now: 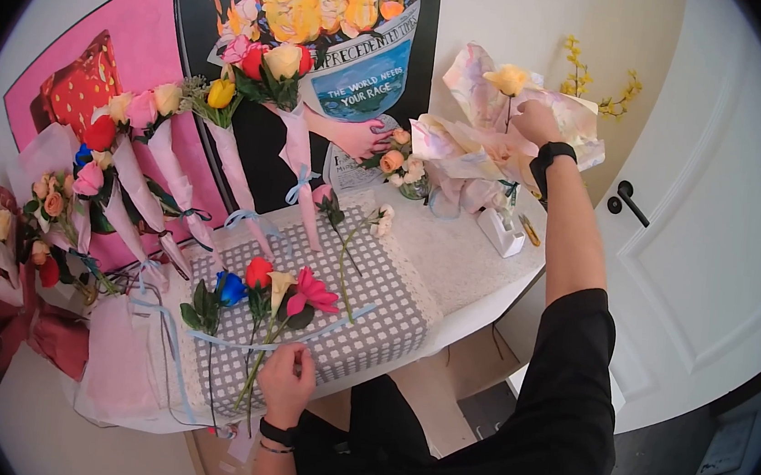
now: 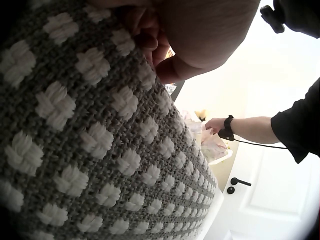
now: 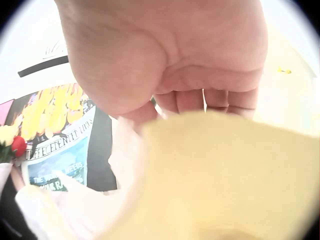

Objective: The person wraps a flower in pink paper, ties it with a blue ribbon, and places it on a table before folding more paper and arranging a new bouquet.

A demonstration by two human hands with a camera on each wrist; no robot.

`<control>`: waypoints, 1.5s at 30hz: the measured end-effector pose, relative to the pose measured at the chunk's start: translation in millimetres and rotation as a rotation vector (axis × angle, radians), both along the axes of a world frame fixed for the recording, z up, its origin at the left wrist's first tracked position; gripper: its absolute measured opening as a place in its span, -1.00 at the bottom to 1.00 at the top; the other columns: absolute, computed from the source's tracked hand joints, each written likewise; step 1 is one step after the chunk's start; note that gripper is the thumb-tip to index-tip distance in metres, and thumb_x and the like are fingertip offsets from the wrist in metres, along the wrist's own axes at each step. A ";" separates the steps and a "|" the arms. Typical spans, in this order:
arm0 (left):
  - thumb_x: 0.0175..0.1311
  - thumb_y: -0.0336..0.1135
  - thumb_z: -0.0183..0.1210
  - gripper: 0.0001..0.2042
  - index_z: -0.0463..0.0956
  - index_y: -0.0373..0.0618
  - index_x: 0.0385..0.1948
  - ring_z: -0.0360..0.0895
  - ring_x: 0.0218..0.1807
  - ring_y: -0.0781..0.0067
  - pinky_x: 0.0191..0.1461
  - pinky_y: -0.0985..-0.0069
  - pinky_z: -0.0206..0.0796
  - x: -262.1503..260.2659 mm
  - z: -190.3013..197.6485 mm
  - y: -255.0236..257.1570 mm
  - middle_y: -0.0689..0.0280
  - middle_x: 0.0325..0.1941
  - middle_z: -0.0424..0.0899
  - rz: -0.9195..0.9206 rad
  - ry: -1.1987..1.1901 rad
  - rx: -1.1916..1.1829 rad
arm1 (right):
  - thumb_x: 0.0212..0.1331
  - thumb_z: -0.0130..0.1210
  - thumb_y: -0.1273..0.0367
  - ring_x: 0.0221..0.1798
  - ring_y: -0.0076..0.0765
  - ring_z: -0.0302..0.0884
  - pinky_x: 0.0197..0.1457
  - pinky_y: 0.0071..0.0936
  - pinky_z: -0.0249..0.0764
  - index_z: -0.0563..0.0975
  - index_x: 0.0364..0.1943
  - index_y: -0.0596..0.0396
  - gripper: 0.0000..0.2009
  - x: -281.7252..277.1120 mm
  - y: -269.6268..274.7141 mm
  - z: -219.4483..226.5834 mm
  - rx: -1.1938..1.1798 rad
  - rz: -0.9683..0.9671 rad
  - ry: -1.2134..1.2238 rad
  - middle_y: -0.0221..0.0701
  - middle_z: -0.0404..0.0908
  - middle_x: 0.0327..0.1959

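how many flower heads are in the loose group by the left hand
4, beyond the left hand, from left: blue rose, red rose, cream lily, pink flower. More may be hidden.

Much of the view is filled by a grey-and-white cloth (image 2: 100,140), overlapped by the left hand (image 2: 200,35); beyond, the right hand (image 2: 215,125) is seen beside a yellow flower (image 2: 201,114).

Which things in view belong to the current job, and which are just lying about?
In the job, probably:
- yellow rose, in the right hand's fingers
- patterned wrapping paper around it

Lying about, for now:
- white tape dispenser
- yellow cutter
- blue rose
- pink-wrapped flowers
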State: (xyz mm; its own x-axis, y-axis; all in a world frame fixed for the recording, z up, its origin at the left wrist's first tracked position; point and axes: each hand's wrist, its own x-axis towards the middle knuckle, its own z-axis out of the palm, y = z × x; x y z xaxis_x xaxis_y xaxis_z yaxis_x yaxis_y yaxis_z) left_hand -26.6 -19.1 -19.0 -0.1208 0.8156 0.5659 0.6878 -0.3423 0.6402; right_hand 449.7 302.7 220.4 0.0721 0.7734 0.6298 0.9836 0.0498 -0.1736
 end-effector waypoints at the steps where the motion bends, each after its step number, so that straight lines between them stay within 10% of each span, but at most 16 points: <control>1: 0.18 -0.49 0.22 -0.95 0.56 -0.17 -0.35 0.58 -0.52 0.31 -0.45 0.43 0.37 -0.3 -0.9 0.8 0.23 -0.47 0.61 -0.005 0.001 0.031 | 0.13 0.07 0.30 -0.11 0.07 0.67 0.04 -0.17 0.56 0.70 -0.19 0.11 -0.73 0.7 -5.9 3.8 -0.015 -0.057 -0.020 -0.03 0.70 -0.24; 10: 0.17 -0.51 0.21 -0.91 0.53 -0.22 -0.30 0.49 -0.36 0.15 -0.27 0.31 0.35 -15.9 19.7 -12.4 0.16 -0.37 0.53 0.038 0.038 0.049 | 0.20 0.06 0.37 -0.30 -0.10 0.69 -0.19 -0.28 0.55 0.66 -0.30 0.16 -0.81 -85.5 -159.0 -9.2 0.231 0.160 0.177 -0.16 0.71 -0.42; 14: 0.14 -0.47 0.25 -0.87 0.53 -0.22 -0.31 0.48 -0.16 -0.01 -0.09 0.17 0.34 -42.0 35.5 -21.8 0.10 -0.30 0.54 0.226 0.246 0.009 | 0.29 0.04 0.41 -0.39 -0.64 0.50 -0.28 -0.61 0.43 0.65 -0.24 0.22 -0.81 -168.3 -247.4 -66.4 -0.462 0.678 0.622 -0.53 0.61 -0.48; 25: 0.20 -0.44 0.22 -0.91 0.53 -0.26 -0.37 0.52 -0.22 -0.04 -0.12 0.16 0.37 -61.4 33.5 -17.8 0.07 -0.36 0.54 0.145 0.212 -0.139 | 0.39 0.08 0.26 -0.47 -0.63 0.55 -0.51 -0.64 0.46 0.61 -0.03 0.16 -0.73 -323.0 -287.2 -173.1 -1.164 0.862 0.918 -0.48 0.64 -0.41; 36: 0.17 -0.52 0.28 -0.89 0.55 -0.22 -0.30 0.51 -0.23 0.10 -0.17 0.29 0.37 -19.4 57.0 -34.5 0.18 -0.30 0.55 0.016 0.039 0.119 | 0.32 0.19 0.25 -0.54 -0.62 0.51 -0.59 -0.65 0.41 0.49 0.05 0.28 -0.61 -340.2 -279.9 -155.6 -0.724 0.894 1.398 -0.38 0.63 -0.34; 41: 0.15 -0.52 0.29 -0.88 0.54 -0.22 -0.31 0.51 -0.24 0.11 -0.18 0.29 0.37 0.9 54.4 -23.5 0.17 -0.32 0.54 -0.041 0.126 0.230 | 0.30 0.22 0.29 -0.64 -0.70 0.39 -0.69 -0.69 0.23 0.57 -0.17 0.24 -0.75 -321.6 -271.2 -176.6 -0.079 0.704 0.764 -0.50 0.56 -0.55; 45: 0.19 -0.50 0.28 -0.85 0.54 -0.27 -0.24 0.51 -0.33 0.15 -0.26 0.31 0.37 17.7 56.1 -7.3 0.16 -0.34 0.52 -0.092 -0.012 0.116 | 0.30 0.22 0.27 -0.65 -0.69 0.39 -0.66 -0.67 0.28 0.59 -0.25 0.25 -0.74 -305.6 -259.8 -162.3 -0.453 0.667 1.036 -0.50 0.54 -0.57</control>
State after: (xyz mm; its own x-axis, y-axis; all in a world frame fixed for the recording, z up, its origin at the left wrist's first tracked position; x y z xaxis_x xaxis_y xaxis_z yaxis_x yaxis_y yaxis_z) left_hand -8.9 -26.4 37.1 -0.0562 0.7530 0.6556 0.6426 -0.4753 0.6009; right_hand 144.2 42.9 58.1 -0.1131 0.9752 0.1904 0.1938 0.2096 -0.9584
